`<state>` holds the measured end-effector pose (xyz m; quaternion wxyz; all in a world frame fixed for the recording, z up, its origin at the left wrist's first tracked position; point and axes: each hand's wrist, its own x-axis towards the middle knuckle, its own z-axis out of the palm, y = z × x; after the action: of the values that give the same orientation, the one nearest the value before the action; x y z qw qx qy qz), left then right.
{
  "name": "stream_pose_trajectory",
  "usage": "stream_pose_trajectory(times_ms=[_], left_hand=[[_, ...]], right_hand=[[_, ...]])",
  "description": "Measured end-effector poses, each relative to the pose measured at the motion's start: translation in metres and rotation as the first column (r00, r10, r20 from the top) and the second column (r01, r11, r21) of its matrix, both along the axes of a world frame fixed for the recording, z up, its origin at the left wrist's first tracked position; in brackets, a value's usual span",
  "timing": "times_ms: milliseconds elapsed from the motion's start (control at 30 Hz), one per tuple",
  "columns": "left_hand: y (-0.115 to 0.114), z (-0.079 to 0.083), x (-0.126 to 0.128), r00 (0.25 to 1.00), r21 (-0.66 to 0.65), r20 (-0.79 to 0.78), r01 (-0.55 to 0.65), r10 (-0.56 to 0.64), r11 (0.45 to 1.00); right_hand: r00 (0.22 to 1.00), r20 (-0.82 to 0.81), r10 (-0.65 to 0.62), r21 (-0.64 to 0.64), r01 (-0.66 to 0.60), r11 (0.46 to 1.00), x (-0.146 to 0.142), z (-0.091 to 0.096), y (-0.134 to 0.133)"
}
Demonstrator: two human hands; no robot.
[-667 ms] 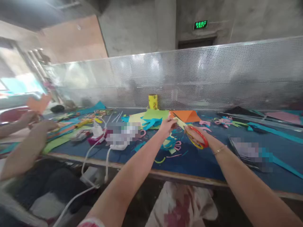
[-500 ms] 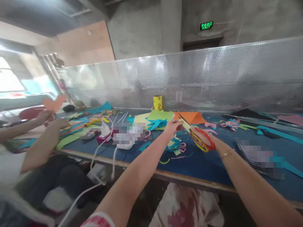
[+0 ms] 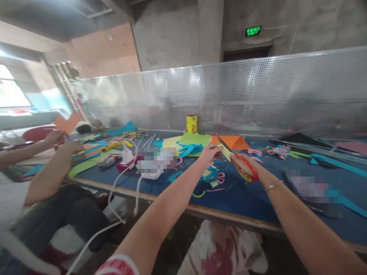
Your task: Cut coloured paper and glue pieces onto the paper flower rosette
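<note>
Over the blue table (image 3: pixel 243 198), my left hand (image 3: pixel 208 153) pinches a small pale yellow piece of paper (image 3: pixel 226 152). My right hand (image 3: pixel 243 163) grips scissors with red and yellow handles (image 3: pixel 249 168). Their blades point up and left, across the paper. Blue, pink and green paper scraps (image 3: pixel 212 176) lie on the table just under both hands.
Green and orange paper sheets (image 3: pixel 229 142) and a yellow box (image 3: pixel 191 123) lie beyond my hands, before a perforated metal screen (image 3: pixel 258 91). White cables (image 3: pixel 114 191) hang off the table's front edge. At the left another person's hands (image 3: pixel 61 141) hold an orange paper shape (image 3: pixel 67 121).
The view has shifted a little to the right. My hands keep their hold on the paper and scissors. The other person's hands with the orange shape have stayed raised.
</note>
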<state>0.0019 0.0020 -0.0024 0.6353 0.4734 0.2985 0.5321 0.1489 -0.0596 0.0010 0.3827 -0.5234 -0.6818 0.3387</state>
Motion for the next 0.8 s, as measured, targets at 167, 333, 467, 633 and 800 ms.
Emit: stream_pose_trajectory(times_ms=[167,333,467,633,800], left_hand=[[0.001,0.001,-0.002,0.996,0.044,0.038,-0.088,0.086,0.995],[-0.002,0.004,-0.004,0.994,0.022,0.058,-0.099,0.098,0.995],[-0.003,0.005,-0.003,0.992,0.002,0.081,-0.102,0.101,0.995],[0.000,0.004,-0.003,0.991,0.002,0.124,-0.045,0.044,0.999],[0.001,0.002,-0.005,0.994,0.013,0.078,-0.081,0.080,0.997]], right_hand=[[0.973,-0.131,-0.189,-0.060,0.183,0.981,0.001,-0.006,0.014],[0.953,-0.090,-0.288,0.012,0.290,0.957,0.005,-0.011,0.028],[0.947,-0.116,-0.300,0.026,0.305,0.952,0.004,-0.006,0.025],[0.929,-0.220,-0.299,-0.005,0.305,0.952,0.002,0.004,0.015],[0.957,-0.165,-0.239,0.015,0.244,0.970,0.003,-0.001,0.018]])
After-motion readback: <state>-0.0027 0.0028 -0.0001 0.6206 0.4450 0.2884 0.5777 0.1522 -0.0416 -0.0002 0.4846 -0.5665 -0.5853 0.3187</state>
